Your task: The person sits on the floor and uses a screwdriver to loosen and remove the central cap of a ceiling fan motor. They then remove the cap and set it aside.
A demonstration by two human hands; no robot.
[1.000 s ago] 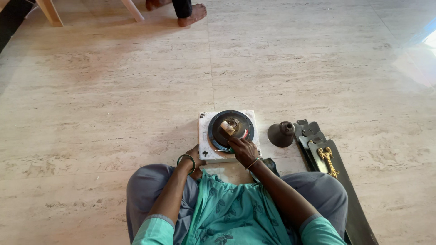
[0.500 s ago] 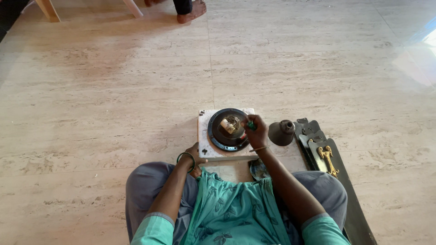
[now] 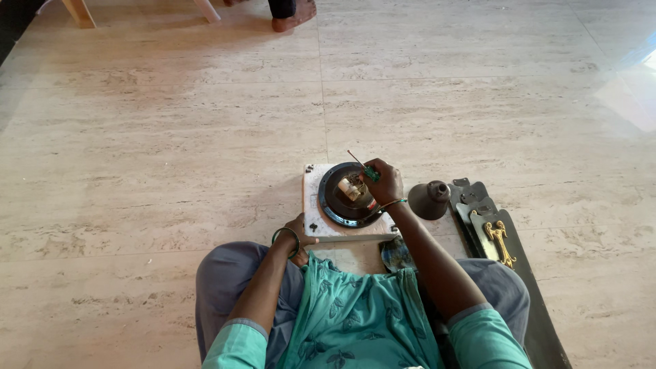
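A white square plate [image 3: 313, 205] lies on the floor between my knees, with a round black motor part [image 3: 335, 203] on it. A pale coil piece [image 3: 352, 188] sits in the middle of that part. My right hand [image 3: 386, 183] rests at the motor's right rim and grips a small green-handled screwdriver [image 3: 367, 169], its thin shaft pointing up and to the left. My left hand [image 3: 298, 234] holds the near left edge of the white plate; a green bangle is on that wrist.
A dark cone-shaped cap [image 3: 430, 199] stands right of the plate. Black fan blades [image 3: 478, 205] with a gold bracket [image 3: 500, 236] lie along my right leg. Another person's bare foot [image 3: 290, 14] and a chair leg [image 3: 76, 11] are at the far edge of the tiled floor.
My right hand has moved from the centre of the motor to its right rim and lifted the screwdriver, so the coil piece is now uncovered. My left hand stayed on the plate.
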